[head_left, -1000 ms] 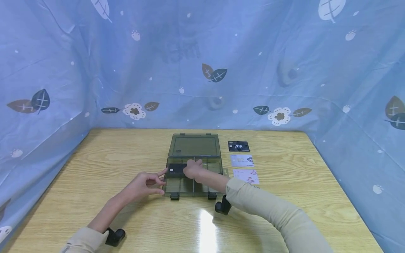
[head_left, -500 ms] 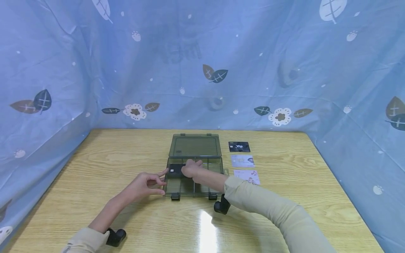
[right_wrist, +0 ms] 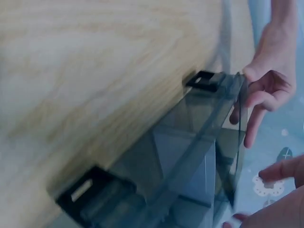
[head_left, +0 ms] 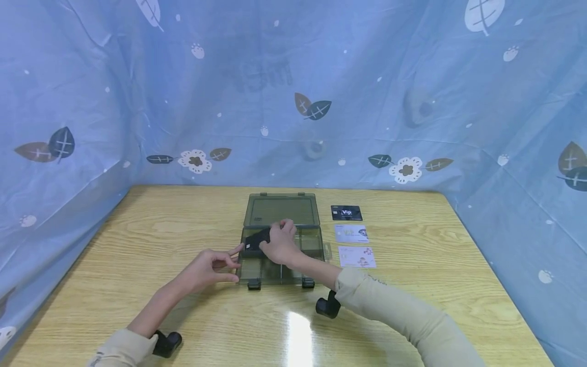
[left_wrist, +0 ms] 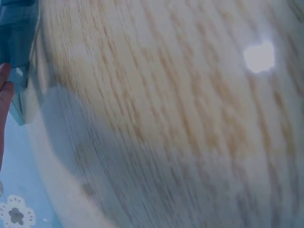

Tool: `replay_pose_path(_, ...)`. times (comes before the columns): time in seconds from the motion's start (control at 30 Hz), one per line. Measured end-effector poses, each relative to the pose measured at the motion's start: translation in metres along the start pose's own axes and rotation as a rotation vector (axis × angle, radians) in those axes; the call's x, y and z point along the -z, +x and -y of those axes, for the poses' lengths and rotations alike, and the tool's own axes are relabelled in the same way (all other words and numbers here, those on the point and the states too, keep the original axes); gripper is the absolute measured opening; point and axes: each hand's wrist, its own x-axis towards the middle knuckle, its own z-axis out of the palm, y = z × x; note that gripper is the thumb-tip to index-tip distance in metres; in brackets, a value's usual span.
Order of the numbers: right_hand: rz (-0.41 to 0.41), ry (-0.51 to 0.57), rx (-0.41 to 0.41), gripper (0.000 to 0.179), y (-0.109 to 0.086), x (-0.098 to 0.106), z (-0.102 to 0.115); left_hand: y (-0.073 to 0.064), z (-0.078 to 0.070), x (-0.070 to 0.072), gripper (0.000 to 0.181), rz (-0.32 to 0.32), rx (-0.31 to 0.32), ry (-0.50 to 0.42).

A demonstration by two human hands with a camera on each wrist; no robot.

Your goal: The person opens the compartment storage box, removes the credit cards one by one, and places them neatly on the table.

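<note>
A black card (head_left: 258,239) with a small chip mark lies tilted over the back left compartments of a see-through dark organizer box (head_left: 249,275). My right hand (head_left: 281,247) holds the card at its right end, which is raised above the left end. Its grip is partly hidden behind the hand in the head view. My left hand (head_left: 208,267) rests its thumb and fingertips against the box's left side, also seen in the right wrist view on the box's corner (right_wrist: 240,78). In the left wrist view, only some fingertips (left_wrist: 4,88) show at the edge.
The box's lid (head_left: 282,210) lies open behind it, and two black latches (head_left: 254,284) face the front. To the right lie a black Vip card (head_left: 346,212), a silver card (head_left: 351,233) and a pink-white card (head_left: 357,257). A blue curtain (head_left: 293,142) surrounds the wooden table (head_left: 183,214).
My right hand has turned and risen slightly away from me. The black card's right end has gone up, so it now slants. My left hand stays against the box.
</note>
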Motion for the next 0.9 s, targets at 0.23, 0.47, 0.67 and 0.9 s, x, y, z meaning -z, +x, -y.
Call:
replay_pose_path(0.23,0.024,-0.082,0.159,0.044,0.007,0.0,-0.007,0.002,0.001,-0.001,0.016,0.009,-0.015,0.001)
replay_pose_path(0.47,-0.022,0.036,0.252,0.04,0.015,0.003,-0.027,0.002,0.001,-0.001,0.017,0.01,-0.011,0.024)
replay_pose_path(0.67,-0.023,0.17,0.256,0.043,0.014,0.008,-0.037,0.003,-0.001,0.0,0.019,0.013,-0.02,0.068)
replay_pose_path(0.9,-0.011,0.347,0.232,0.046,0.009,0.015,-0.047,-0.001,-0.002,0.003,0.019,0.004,0.005,0.051)
